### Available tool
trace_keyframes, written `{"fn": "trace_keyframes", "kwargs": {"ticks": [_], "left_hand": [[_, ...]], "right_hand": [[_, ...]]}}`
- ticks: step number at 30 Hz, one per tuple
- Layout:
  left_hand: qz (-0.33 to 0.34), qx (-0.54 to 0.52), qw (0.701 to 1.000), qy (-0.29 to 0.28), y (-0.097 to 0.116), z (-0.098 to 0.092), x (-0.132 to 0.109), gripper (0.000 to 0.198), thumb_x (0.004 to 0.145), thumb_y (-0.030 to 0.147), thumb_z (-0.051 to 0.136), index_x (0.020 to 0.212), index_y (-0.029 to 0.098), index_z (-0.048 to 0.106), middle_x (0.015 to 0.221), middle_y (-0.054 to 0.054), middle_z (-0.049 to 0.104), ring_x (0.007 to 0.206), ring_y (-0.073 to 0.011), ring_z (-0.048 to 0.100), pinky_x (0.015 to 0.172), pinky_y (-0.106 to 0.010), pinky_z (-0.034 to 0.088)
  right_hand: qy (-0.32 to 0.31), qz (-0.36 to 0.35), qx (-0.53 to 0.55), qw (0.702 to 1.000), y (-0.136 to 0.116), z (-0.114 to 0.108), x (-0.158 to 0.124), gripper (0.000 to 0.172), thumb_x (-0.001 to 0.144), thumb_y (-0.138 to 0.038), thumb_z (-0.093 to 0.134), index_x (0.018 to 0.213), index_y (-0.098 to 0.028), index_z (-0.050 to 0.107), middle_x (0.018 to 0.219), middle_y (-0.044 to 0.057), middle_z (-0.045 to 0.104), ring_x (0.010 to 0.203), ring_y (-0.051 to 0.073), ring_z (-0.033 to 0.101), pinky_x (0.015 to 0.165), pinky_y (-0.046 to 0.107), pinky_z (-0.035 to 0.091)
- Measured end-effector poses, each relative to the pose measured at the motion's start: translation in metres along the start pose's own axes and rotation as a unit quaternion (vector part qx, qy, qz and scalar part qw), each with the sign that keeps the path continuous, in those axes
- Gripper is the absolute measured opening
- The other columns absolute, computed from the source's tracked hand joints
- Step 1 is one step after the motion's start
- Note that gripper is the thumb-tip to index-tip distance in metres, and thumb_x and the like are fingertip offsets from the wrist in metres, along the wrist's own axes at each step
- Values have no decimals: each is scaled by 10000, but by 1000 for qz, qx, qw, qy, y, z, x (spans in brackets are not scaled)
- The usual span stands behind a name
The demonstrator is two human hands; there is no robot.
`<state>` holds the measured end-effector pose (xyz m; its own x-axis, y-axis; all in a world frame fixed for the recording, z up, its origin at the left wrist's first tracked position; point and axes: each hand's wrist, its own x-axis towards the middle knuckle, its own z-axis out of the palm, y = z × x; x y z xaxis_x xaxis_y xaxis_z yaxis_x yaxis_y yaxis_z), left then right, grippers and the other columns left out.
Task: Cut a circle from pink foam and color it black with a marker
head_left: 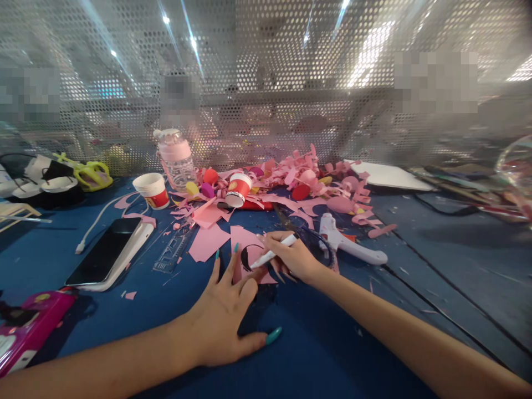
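My right hand (293, 256) grips a white marker (276, 250), its tip down on a piece of pink paper (236, 235). A black curved outline (245, 259) shows on that paper near the tip. Spread out flat, my left hand (226, 316) rests its fingertips on the pink paper and the blue table beside it. Another pink sheet (209, 242) lies just left of the marked one. To the right of my right hand lies a white glue gun (347, 244) with a black cord.
Pink cut-outs (299, 172) are heaped behind the hands, with a tipped paper cup (238, 190) among them. Further left are stacked paper cups (150, 191), a water bottle (177, 160), a black phone (106, 252) and a magenta device (35, 327). A perforated metal panel (266, 72) stands behind.
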<state>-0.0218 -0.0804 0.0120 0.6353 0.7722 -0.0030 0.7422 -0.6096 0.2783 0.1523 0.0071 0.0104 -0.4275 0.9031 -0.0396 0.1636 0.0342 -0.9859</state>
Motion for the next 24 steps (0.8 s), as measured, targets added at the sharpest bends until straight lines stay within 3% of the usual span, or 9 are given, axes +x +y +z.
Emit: {"fn": "trace_keyframes", "kwargs": {"ticks": [2,6,11,15,19,24], "left_hand": [[0,-2,1000,0,0,-1,0,699,797,656,404,1304,175,391,1401,-110,396,1364,-378,-96,1058,-674,34],[14,-12,1000,10,-1,0,0,694,801,654,398,1317,190,381,1441,-92,337,1360,-375,-122,1056,-678,24],[5,-10,1000,15,-1,2,0,714,794,649,417,1322,170,379,1383,-113,418,1364,-369,-109,1056,-674,31],[7,-9,1000,3,-1,1,0,718,798,652,408,1345,189,353,1435,-97,348,1366,-364,-111,1061,-664,13],[2,-9,1000,1,-2,1,0,783,797,648,414,1405,182,251,1412,-111,380,1367,-359,-105,1064,-654,1],[-2,-3,1000,16,0,4,0,760,789,665,403,1366,177,326,1421,-108,368,1366,-365,-108,1064,-658,9]], "right_hand": [[-7,4,-4,1000,0,0,-1,426,769,-516,540,529,-166,499,319,-50,470,227,40,330,255,153,238],[45,-27,10,999,0,1,0,416,760,-512,560,532,-174,475,342,-57,475,243,45,368,257,151,250],[5,3,2,1000,1,0,0,433,771,-523,535,530,-167,489,310,-60,449,216,35,321,246,144,237],[63,-18,26,998,-1,3,0,409,759,-524,557,564,-176,468,358,-64,486,239,50,399,240,134,257],[86,-5,42,995,-2,5,1,399,729,-531,594,588,-189,444,385,-70,507,263,64,451,243,134,298],[50,9,21,998,-2,3,0,410,760,-530,558,574,-167,510,355,-57,487,239,45,392,238,127,272]]}}
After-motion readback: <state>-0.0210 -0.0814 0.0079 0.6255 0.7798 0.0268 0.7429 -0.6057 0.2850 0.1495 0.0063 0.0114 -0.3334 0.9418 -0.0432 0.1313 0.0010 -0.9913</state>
